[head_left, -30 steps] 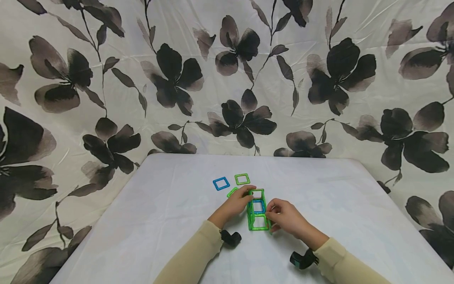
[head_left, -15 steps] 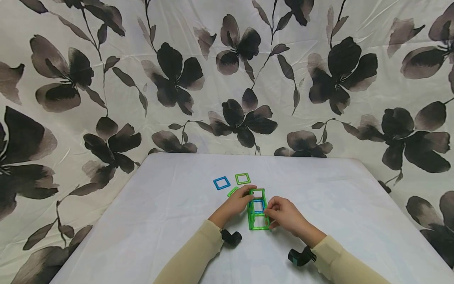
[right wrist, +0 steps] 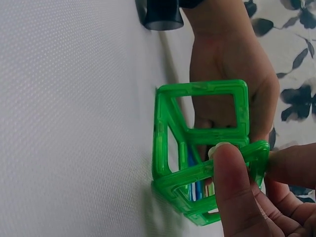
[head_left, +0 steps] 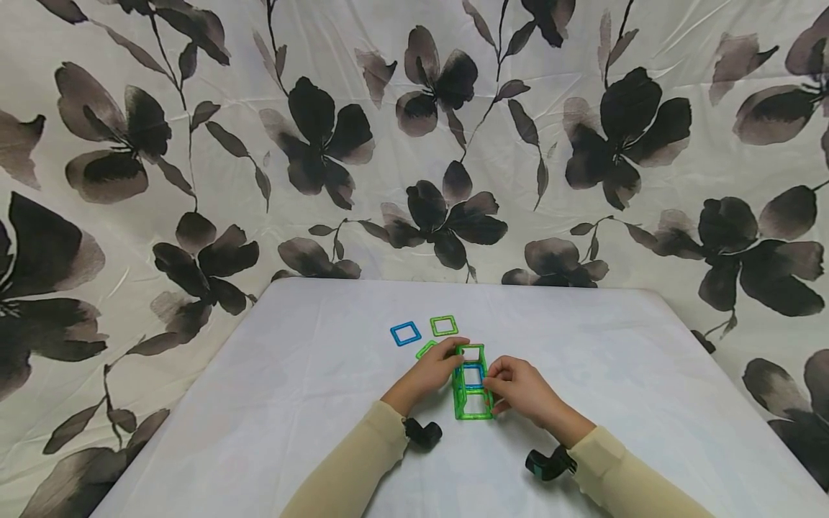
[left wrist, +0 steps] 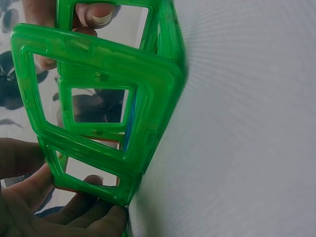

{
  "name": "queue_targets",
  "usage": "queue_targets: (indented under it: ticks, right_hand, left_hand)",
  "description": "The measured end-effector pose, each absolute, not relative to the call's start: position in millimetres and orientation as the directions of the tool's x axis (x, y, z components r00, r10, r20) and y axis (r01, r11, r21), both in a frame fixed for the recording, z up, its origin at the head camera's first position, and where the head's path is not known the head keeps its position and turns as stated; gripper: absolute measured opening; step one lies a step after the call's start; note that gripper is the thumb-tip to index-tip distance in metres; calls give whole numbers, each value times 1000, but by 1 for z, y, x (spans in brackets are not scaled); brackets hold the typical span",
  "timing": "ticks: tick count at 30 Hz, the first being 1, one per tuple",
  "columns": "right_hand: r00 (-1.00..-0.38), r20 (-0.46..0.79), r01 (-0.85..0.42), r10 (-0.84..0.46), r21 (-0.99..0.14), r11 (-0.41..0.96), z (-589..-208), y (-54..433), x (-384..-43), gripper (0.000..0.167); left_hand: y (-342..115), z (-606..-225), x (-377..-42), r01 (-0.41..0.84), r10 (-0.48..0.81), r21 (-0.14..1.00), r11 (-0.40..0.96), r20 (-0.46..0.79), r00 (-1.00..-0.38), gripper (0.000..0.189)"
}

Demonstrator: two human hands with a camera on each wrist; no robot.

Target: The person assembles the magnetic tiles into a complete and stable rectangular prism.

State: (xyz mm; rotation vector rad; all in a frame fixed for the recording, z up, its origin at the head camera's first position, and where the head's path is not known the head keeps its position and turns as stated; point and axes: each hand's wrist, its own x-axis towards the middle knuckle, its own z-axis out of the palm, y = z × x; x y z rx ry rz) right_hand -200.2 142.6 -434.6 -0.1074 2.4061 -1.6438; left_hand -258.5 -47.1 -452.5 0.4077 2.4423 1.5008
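Note:
A long box-like frame (head_left: 474, 416) of green and blue magnetic tiles lies on the white table. Its far left end is gripped by my left hand (head_left: 435, 365), whose fingers (left wrist: 79, 212) bend around the tiles in the left wrist view. On the structure's right side, my right hand (head_left: 521, 388) pinches a green square tile (right wrist: 190, 174) between thumb (right wrist: 232, 182) and fingers. That tile stands at a slight slant along the near end in the right wrist view. A blue tile shows inside the structure, partly covered by green edges.
Beyond my left hand lie a loose blue tile (head_left: 410, 342), a loose green tile (head_left: 446, 334) and another green tile (head_left: 423, 347) partly hidden by that hand. Black wrist cameras (head_left: 424, 434) sit under both sleeves. A flowered cloth (head_left: 376, 165) hangs behind the table.
My right hand has shifted slightly left, bringing its green tile against the structure's right side. My left hand keeps its grip in the same place.

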Motion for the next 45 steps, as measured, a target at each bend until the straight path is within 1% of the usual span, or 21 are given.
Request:
queue_targets:
  ticks: [22, 28, 32, 39, 45]
  right_hand:
    - [-974, -133, 53, -183, -921, 387, -435, 144, -197, 11]
    - [-978, -114, 31, -173, -906, 422, -436, 146, -199, 12]
    - [-986, -78, -4, -144, -867, 498, -433, 151, -203, 13]
    - [-991, 46, -121, -128, -723, 680, -426, 157, -223, 10]
    - [-975, 127, -222, -185, -650, 727, -421, 157, -239, 11]
  left_hand:
    - [-48, -455, -259, 109, 363, 892, 439, -65, -930, 39]
    - [-48, -455, -259, 102, 364, 893, 438, -73, -929, 39]
    - [-48, -454, -261, 107, 365, 883, 457, -77, -928, 39]
    - [-48, -454, -265, 140, 390, 877, 460, -58, -919, 39]
    - [-45, -456, -269, 148, 399, 867, 476, -62, -915, 40]
